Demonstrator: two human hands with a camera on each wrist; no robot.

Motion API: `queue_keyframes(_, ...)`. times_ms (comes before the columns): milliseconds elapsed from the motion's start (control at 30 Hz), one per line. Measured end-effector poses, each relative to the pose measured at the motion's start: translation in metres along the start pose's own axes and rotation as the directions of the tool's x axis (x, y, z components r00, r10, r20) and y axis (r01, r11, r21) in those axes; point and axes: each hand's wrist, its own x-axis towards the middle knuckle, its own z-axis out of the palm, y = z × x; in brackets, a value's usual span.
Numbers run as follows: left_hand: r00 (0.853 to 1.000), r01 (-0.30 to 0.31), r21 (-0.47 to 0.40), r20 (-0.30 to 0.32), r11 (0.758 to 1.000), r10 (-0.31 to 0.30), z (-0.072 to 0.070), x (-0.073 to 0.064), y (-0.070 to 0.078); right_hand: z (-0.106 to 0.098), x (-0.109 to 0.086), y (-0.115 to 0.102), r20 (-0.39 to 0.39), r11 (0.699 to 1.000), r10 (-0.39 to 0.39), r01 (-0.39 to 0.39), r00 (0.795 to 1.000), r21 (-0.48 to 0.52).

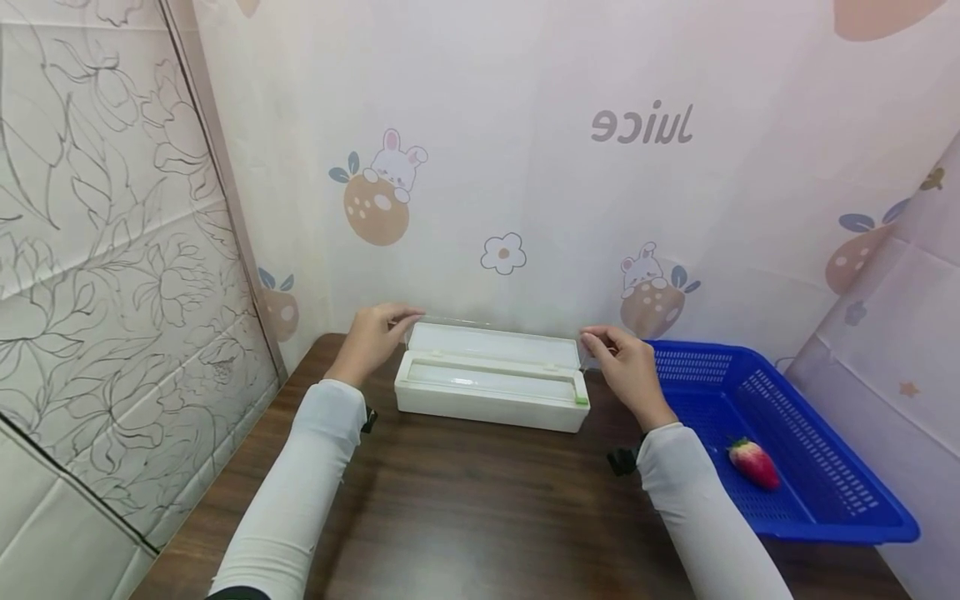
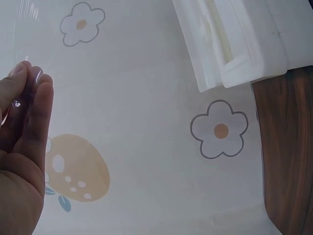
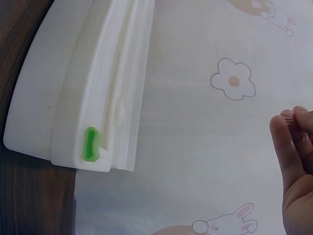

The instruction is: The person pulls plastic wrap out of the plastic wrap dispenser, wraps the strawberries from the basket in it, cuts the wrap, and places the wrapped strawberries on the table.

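Note:
A long white cling film dispenser (image 1: pixel 487 410) sits at the back of the table, its lid (image 1: pixel 495 343) raised. A green slide cutter (image 3: pixel 91 144) is at the right end of its top. Clear cling film (image 2: pixel 28 22) shows as faint streaks by my left fingertips. My left hand (image 1: pixel 375 337) pinches the film's left side, above the dispenser's left end. Beyond the right end, my right hand (image 1: pixel 626 367) pinches the film's other side between thumb and fingers. The film is so clear that most of its outline cannot be made out.
A blue plastic basket (image 1: pixel 832 532) stands on the right, holding a red and pale strawberry (image 1: pixel 753 464). Brown wood-grain tabletop (image 1: pixel 480 517) extends in front of the dispenser. A printed curtain (image 1: pixel 480 150) hangs directly behind.

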Motion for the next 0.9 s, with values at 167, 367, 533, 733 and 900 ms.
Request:
queue_keyframes(167, 1.0, -0.007, 0.008, 0.0, 1.0, 0.007, -0.004, 0.0, 0.004, -0.002, 0.0, -0.003, -0.007, 1.0, 0.001, -0.001, 1.0, 0.0)
queue_keyframes(367, 1.0, -0.023, 0.01, -0.007, 1.0, 0.023, -0.008, 0.002, 0.007, -0.005, 0.002, -0.007, -0.028, 1.0, -0.009, 0.009, 1.0, 0.004)
queue_keyframes(533, 0.999, -0.035, 0.013, -0.015, 0.999, 0.035, -0.011, 0.005, 0.009, -0.007, 0.005, -0.009, -0.04, 1.0, -0.029, 0.029, 0.999, 0.008)
queue_keyframes(733, 0.999, -0.046, 0.019, -0.01, 0.999, 0.046, -0.014, 0.009, 0.009, -0.008, 0.008, -0.011, -0.053, 0.999, -0.045, 0.046, 0.998, 0.015)
queue_keyframes(900, 0.999, -0.05, 0.026, -0.01, 0.998, 0.05, -0.017, 0.012, 0.009, -0.011, 0.01, -0.014, -0.051, 0.998, -0.047, 0.049, 0.998, 0.036)
